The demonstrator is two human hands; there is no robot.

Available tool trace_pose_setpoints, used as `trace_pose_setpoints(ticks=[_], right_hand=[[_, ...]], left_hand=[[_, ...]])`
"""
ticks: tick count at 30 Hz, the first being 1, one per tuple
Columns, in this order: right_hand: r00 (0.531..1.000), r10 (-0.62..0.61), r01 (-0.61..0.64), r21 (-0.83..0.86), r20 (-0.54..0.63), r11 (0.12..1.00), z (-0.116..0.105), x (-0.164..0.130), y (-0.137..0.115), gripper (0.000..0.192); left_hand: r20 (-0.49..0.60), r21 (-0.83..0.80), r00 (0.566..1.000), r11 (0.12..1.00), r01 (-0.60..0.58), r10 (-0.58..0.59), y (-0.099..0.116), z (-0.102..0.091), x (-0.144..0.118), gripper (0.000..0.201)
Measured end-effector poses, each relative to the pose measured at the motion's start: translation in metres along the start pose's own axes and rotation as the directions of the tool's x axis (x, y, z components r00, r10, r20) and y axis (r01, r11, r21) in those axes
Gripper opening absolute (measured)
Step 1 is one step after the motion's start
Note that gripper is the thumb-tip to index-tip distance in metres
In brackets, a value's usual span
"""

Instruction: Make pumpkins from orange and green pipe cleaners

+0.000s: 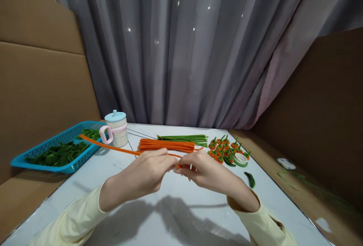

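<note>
Two hands meet over the white table (170,215), both in pale yellow sleeves. The left hand (141,176) and the right hand (205,170) have their fingers closed, pinching one orange pipe cleaner (113,147) between the fingertips where the hands touch; its long free end runs off toward 10 o'clock, over the table to the edge of the tray. At 3 o'clock from the right hand lies one green curled piece (250,179), alone. Just beyond the right hand, toward 1 o'clock, sits one roll of green tape (240,159), touching a cluster of small orange-and-green pieces (224,148); they overlap too much to count exactly, roughly a dozen. At 12 o'clock lies one bundle of orange stems (167,145), and just behind it one bundle of green stems (185,138), side by side. Toward 11 o'clock stands one mug (116,128) with a blue lid and pink handle. At 10 o'clock lies one blue tray (42,154) holding green pieces, too many to count. Far off at 3 o'clock, one small white object (286,163) rests on the brown ledge.
</note>
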State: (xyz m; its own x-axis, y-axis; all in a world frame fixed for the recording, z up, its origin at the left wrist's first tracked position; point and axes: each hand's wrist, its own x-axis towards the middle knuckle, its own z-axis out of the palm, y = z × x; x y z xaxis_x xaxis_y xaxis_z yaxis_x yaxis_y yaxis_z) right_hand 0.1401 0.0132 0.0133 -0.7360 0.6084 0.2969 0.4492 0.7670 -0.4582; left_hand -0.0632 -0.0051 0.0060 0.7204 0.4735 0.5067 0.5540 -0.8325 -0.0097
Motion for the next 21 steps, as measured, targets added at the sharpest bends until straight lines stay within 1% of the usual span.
trace_pose_setpoints(ticks=[3,7,11,14,17,21], right_hand=[[1.0,-0.027,0.026,-0.077,-0.011,0.997,0.002,-0.001,0.0,0.027],[0.998,-0.054,0.05,-0.114,-0.039,0.992,0.004,-0.001,0.0,0.028],[0.994,-0.098,0.086,-0.207,-0.052,0.975,0.005,-0.002,-0.003,0.033],[0.994,-0.11,0.097,-0.332,-0.02,0.938,0.006,-0.003,-0.005,0.029],[0.992,-0.125,0.104,-0.454,-0.016,0.885,0.01,-0.003,-0.004,0.022],[0.987,-0.159,0.125,-0.562,-0.013,0.818,0.016,-0.002,0.0,0.015]], left_hand=[[-0.003,0.042,1.0,0.999,-0.027,0.028,0.001,0.0,0.001,0.03],[0.007,0.083,0.999,0.996,-0.044,0.043,0.003,-0.002,0.002,0.03],[0.038,0.15,0.996,0.985,-0.081,0.076,0.005,-0.004,0.001,0.031],[0.096,0.182,0.992,0.979,-0.096,0.08,0.007,-0.005,0.002,0.032],[0.161,0.212,0.984,0.971,-0.108,0.074,0.007,-0.005,0.002,0.031],[0.188,0.257,0.98,0.959,-0.119,0.071,0.005,-0.003,0.002,0.032]])
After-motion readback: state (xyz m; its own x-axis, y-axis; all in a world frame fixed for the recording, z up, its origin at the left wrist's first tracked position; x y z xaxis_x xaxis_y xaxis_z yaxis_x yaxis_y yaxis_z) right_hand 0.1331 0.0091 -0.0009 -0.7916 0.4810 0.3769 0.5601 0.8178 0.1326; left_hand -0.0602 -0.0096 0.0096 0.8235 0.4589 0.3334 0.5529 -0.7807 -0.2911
